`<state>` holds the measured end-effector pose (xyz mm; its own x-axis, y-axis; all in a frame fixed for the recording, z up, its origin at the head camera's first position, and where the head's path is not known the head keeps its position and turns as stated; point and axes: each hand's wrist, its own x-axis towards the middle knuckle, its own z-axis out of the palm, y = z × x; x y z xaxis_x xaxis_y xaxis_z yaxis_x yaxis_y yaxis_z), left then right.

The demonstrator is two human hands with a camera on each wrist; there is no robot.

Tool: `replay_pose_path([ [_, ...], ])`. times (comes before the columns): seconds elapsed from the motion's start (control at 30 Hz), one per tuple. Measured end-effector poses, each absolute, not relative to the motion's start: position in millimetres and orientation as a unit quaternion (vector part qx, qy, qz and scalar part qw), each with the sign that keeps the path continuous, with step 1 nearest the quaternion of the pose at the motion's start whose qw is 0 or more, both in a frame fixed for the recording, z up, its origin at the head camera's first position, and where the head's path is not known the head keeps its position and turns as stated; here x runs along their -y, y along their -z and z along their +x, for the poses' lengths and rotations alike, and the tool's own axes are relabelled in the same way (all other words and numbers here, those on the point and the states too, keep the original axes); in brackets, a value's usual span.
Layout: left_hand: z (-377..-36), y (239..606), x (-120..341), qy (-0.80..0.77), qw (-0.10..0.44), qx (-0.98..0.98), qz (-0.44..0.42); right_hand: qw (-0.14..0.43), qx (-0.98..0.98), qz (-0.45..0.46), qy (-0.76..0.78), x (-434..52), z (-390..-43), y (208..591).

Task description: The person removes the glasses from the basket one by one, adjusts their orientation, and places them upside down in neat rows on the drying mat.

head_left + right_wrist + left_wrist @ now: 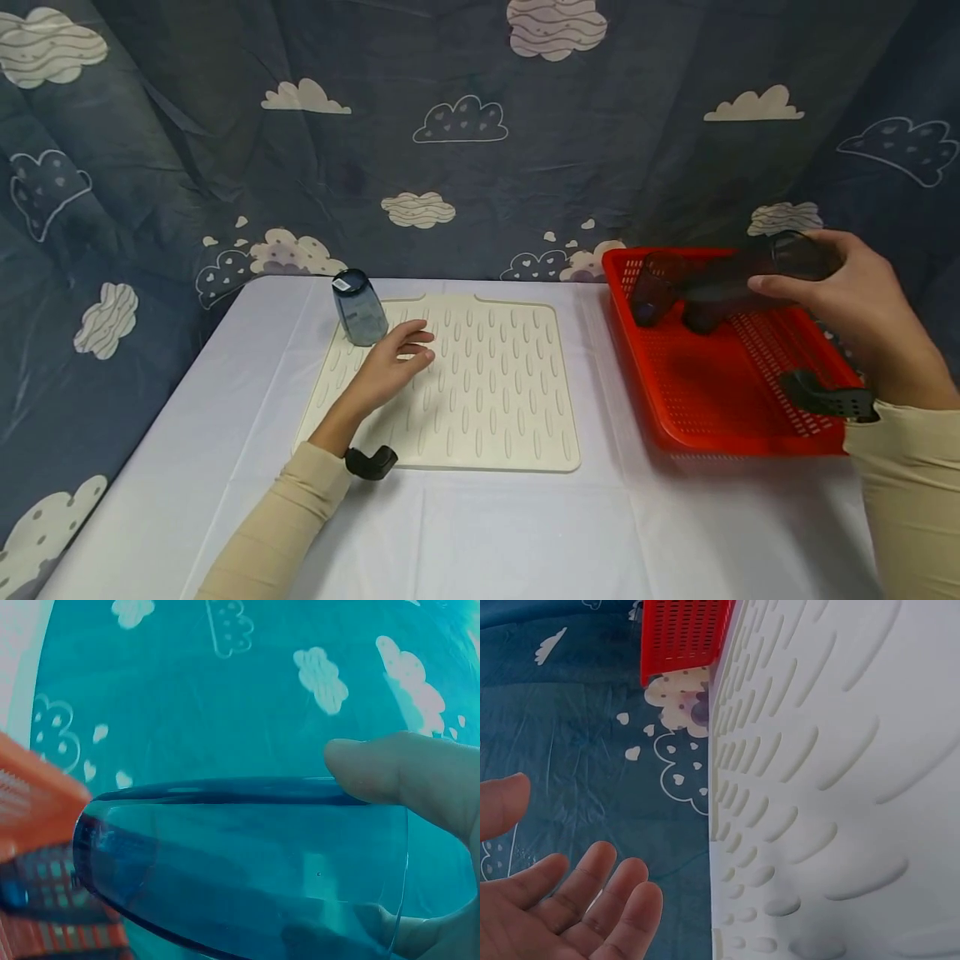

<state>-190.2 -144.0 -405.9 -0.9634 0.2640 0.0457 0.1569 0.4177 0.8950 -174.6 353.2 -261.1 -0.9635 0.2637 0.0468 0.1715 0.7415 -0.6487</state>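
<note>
Sleeves in beige frame the near edge of the table (480,533). On the ribbed mat (487,392), the left hand (390,367) lies flat, fingers loose and empty, just beside an upturned glass (360,307) at the mat's far left corner. Farther right, the right hand (855,308) grasps a dark glass (247,862) on its side above the red tray (720,392), where more glasses (660,287) lie.

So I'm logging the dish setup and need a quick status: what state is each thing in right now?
Left hand: open, fingers relaxed on the drying mat.
Right hand: grips a dark glass, held on its side above the red basket.
Glass on the mat: upside down at the back left corner, untouched.
Two more glasses: lying in the basket.
</note>
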Motion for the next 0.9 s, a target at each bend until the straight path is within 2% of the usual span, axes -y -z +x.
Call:
replay_pose_path([
  [0.37,-187.7,407.8,146.4,-0.530,0.041,-0.839,0.114,0.057,0.916,-0.062,-0.392,-325.0,-189.5,264.4],
  [0.7,-188.1,412.2,147.3,-0.537,0.044,-0.835,0.112,0.020,0.896,-0.044,-0.441,-288.2,-199.1,264.8],
  [0.9,-188.0,412.6,146.3,-0.545,0.048,-0.830,0.105,0.031,0.891,-0.038,-0.452,-263.6,-204.1,269.5],
])
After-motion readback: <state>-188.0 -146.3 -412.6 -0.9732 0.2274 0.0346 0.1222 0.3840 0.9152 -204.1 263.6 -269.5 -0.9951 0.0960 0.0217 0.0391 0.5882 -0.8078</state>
